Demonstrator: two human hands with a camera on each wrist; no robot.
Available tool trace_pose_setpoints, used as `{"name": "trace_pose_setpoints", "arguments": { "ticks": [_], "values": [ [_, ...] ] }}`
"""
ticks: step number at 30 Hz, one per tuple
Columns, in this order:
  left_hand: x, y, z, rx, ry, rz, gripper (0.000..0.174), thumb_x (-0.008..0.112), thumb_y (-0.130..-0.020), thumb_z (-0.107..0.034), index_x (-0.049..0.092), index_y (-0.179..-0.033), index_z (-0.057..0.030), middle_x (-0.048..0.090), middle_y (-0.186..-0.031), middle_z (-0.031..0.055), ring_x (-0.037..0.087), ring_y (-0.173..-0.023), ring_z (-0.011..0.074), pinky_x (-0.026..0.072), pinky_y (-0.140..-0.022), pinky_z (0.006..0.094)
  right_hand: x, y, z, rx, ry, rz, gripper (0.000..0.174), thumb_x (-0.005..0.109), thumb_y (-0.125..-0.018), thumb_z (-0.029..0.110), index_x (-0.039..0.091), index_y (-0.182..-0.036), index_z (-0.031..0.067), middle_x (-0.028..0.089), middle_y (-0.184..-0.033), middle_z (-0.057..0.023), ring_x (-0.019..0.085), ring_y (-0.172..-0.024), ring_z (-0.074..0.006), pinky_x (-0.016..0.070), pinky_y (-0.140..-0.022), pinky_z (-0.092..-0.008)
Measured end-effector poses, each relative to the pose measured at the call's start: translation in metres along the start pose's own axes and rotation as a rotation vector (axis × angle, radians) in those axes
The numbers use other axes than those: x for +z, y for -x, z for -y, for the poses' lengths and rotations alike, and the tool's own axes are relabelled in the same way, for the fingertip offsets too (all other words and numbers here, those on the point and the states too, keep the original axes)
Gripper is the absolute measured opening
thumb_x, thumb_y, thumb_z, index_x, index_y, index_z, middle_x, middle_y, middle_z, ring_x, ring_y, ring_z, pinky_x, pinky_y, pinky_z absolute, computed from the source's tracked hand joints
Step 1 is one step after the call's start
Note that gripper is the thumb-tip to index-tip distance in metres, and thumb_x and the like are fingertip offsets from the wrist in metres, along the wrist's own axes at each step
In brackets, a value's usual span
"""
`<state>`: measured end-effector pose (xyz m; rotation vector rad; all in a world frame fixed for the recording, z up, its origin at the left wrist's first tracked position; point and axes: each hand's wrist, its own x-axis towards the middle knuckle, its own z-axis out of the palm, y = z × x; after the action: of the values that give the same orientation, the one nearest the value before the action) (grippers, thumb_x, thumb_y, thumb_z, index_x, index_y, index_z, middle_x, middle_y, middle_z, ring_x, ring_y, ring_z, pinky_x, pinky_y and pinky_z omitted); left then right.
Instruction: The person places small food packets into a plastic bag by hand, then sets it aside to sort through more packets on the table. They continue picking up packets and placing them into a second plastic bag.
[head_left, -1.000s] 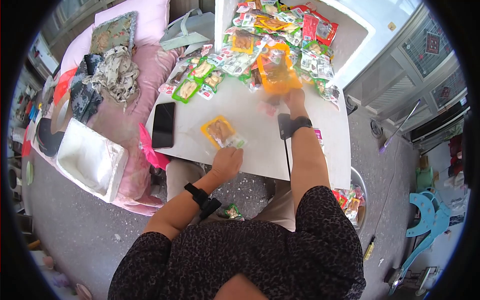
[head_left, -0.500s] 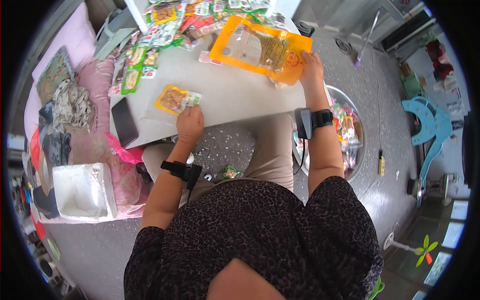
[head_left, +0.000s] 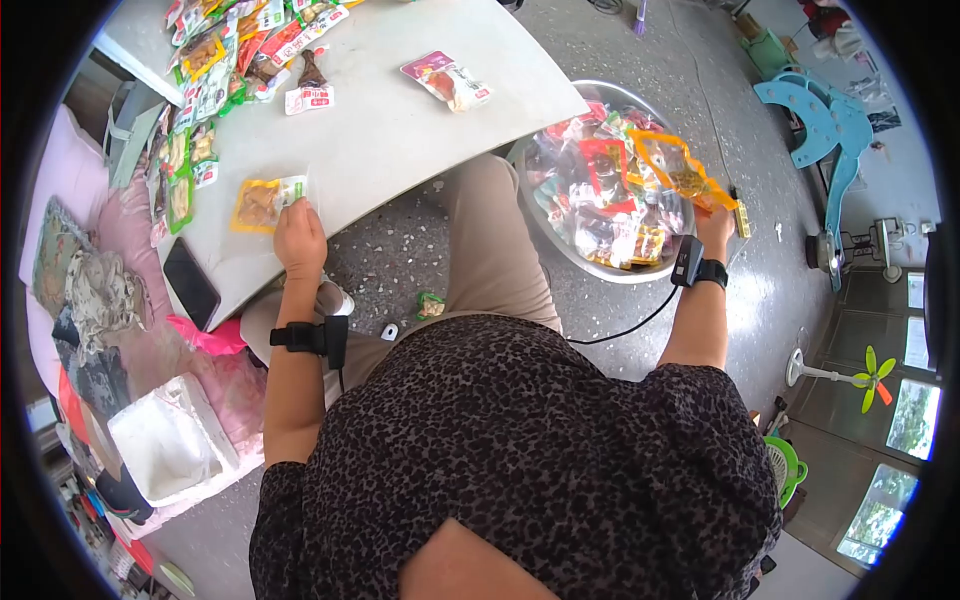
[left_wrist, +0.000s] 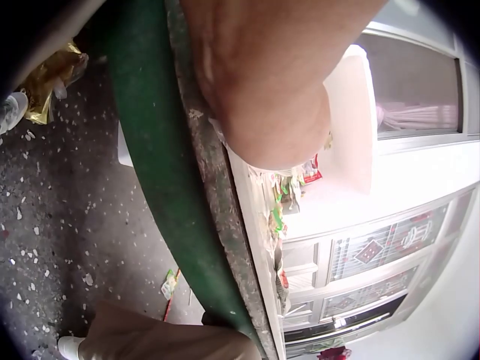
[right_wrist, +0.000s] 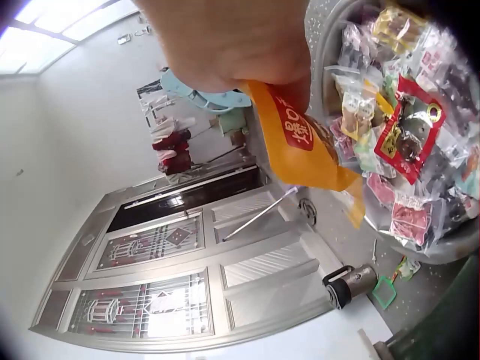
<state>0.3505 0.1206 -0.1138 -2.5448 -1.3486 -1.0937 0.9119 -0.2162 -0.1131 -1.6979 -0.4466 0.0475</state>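
Note:
My right hand (head_left: 714,228) grips one end of a large orange snack bag (head_left: 668,163), held over the right side of a metal basin (head_left: 608,273) on the floor. Seen from the right wrist, the orange bag (right_wrist: 300,154) hangs from curled fingers beside the heap of packets in the basin. On the white table (head_left: 400,140), my left hand (head_left: 300,240) pinches the clear edge of a small yellow-bordered snack packet (head_left: 258,206), which lies flat. The left wrist view shows the back of that hand (left_wrist: 270,127) at the table edge; its fingertips are hidden.
More snack packets (head_left: 240,60) lie piled at the table's far left. A purple-topped packet (head_left: 445,80) and a drumstick packet (head_left: 311,80) lie apart. A phone (head_left: 190,283) rests at the left edge. A white foam box (head_left: 172,440) sits on the pink bedding.
My right hand has carried the orange bag from the table pile rightward to the basin. The head view has turned right. My left hand has stayed at the small packet.

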Motion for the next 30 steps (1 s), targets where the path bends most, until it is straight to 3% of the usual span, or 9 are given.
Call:
{"name": "trace_pose_setpoints", "arguments": {
  "ticks": [3,9,11,13,15,20,25,29,30],
  "values": [
    [-0.001,0.0,-0.002,0.002,0.005,0.008,0.014,0.045,-0.075,-0.012,0.052,-0.083,-0.003,0.052,-0.071,0.0138,0.05,-0.064,0.0307,0.0409,-0.055,0.0387,-0.007,0.011,-0.022,0.513,-0.574,-0.449,0.026,0.042,-0.073,0.003,0.043,-0.098,-0.0025,0.047,-0.1,-0.0182,0.051,-0.087,-0.0326,0.0452,-0.067,-0.047],
    [-0.002,-0.001,-0.003,0.033,0.001,0.013,0.013,0.044,-0.076,-0.011,0.051,-0.082,-0.0027,0.052,-0.071,0.0135,0.05,-0.064,0.0306,0.0402,-0.055,0.0393,-0.031,0.064,-0.07,0.281,1.728,0.382,0.033,0.062,-0.065,0.024,0.055,-0.09,0.0031,0.058,-0.086,-0.0109,0.057,-0.078,-0.0233,0.0456,-0.066,-0.0321],
    [-0.003,-0.001,-0.003,0.033,-0.009,0.025,0.012,0.044,-0.076,-0.011,0.051,-0.082,-0.0024,0.052,-0.071,0.0134,0.05,-0.065,0.0306,0.04,-0.055,0.0394,-0.043,0.05,-0.112,0.262,1.661,0.323,0.037,0.064,-0.063,0.029,0.056,-0.09,0.0041,0.059,-0.084,-0.0095,0.057,-0.077,-0.0217,0.0453,-0.066,-0.0303],
    [-0.003,-0.001,-0.003,0.04,-0.024,0.039,0.012,0.043,-0.076,-0.01,0.051,-0.082,-0.0022,0.052,-0.071,0.0134,0.05,-0.066,0.0306,0.0399,-0.056,0.0393,-0.097,-0.014,-0.257,-0.078,0.684,-0.015,0.041,0.067,-0.061,0.033,0.057,-0.09,0.005,0.06,-0.082,-0.0081,0.058,-0.076,-0.0202,0.045,-0.065,-0.0284],
    [-0.003,-0.001,-0.004,0.041,-0.022,0.038,0.013,0.043,-0.076,-0.011,0.05,-0.082,-0.002,0.052,-0.071,0.0135,0.05,-0.067,0.0306,0.0398,-0.057,0.0392,-0.095,-0.041,-0.239,-0.103,0.463,-0.075,0.04,0.065,-0.063,0.034,0.057,-0.091,0.0072,0.06,-0.084,-0.0073,0.058,-0.077,-0.0197,0.0448,-0.065,-0.0298],
    [-0.004,-0.003,-0.005,0.025,-0.024,0.058,0.014,0.043,-0.076,-0.011,0.051,-0.083,-0.0017,0.052,-0.072,0.0136,0.05,-0.068,0.0306,0.0396,-0.059,0.0393,-0.056,-0.027,-0.063,0.342,1.869,0.226,0.034,0.058,-0.069,0.033,0.057,-0.095,0.0111,0.06,-0.087,-0.0077,0.058,-0.079,-0.017,0.0442,-0.064,-0.0308],
    [-0.001,0.0,-0.003,0.026,-0.014,0.022,0.014,0.044,-0.075,-0.012,0.051,-0.082,-0.002,0.051,-0.073,0.0136,0.049,-0.068,0.0306,0.0396,-0.059,0.0392,-0.03,-0.003,-0.06,0.349,1.837,0.093,0.029,0.057,-0.067,0.036,0.062,-0.086,0.0141,0.06,-0.09,0.0006,0.058,-0.079,-0.017,0.044,-0.064,-0.0276],
    [-0.003,0.0,-0.005,-0.023,-0.041,0.075,0.015,0.044,-0.074,-0.011,0.051,-0.084,-0.0029,0.051,-0.071,0.0138,0.049,-0.067,0.031,0.0396,-0.058,0.0396,0.012,-0.01,-0.052,-0.217,1.556,0.124,0.026,0.065,-0.059,0.025,0.056,-0.069,0.0031,0.058,-0.075,-0.011,0.057,-0.072,-0.0229,0.0456,-0.059,-0.034],
    [-0.003,0.0,-0.005,-0.022,-0.02,0.032,0.014,0.044,-0.073,-0.011,0.051,-0.083,-0.0035,0.05,-0.07,0.0139,0.049,-0.066,0.0313,0.0394,-0.057,0.0399,0.041,-0.014,-0.039,-0.017,0.908,-0.043,0.019,0.061,-0.062,0.02,0.054,-0.068,0.0033,0.056,-0.072,-0.0095,0.054,-0.069,-0.0212,0.0447,-0.057,-0.0322]
  ]
}}
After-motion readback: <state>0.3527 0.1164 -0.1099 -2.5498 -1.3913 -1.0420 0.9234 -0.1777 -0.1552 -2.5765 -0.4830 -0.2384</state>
